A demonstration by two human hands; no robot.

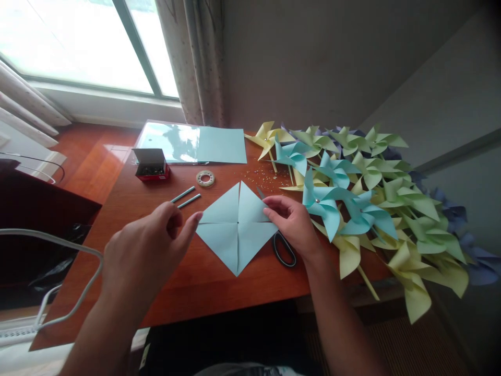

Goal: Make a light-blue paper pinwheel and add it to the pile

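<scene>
- Pale blue paper square [237,227] lies flat on the wooden table [203,292], turned like a diamond, between my operator's two hands.
- I see lines running from its corners to the centre. They look like cuts or sharp creases, but I cannot tell which.
- None of the square's flaps is curled toward the middle, and I see no pin or stick on it, so I judge it to be at an early stage.
- Left hand [144,256] is loosely curled with one fingertip at the square's left corner, and I make out nothing in its grasp.
- Right hand [293,222] pinches the square's right corner between thumb and fingers.
- Scissors [284,249] lie on the table just under that hand, with a black handle loop showing below it and a blade tip above it. I judge them to be set down, not held.
- Two thin sticks [187,197] lie unused beside the left hand, with a tape roll [205,178] and an open red box [152,164] a little beyond them.
- Finished pinwheels [352,198] in green, yellow, blue and purple are heaped along the table's right side, so much of the making looks done.
- One spare blue sheet [221,145] lies uncut at the far edge.
- Tiny scattered bits [258,175] lie near the heap, too small for me to identify.
</scene>
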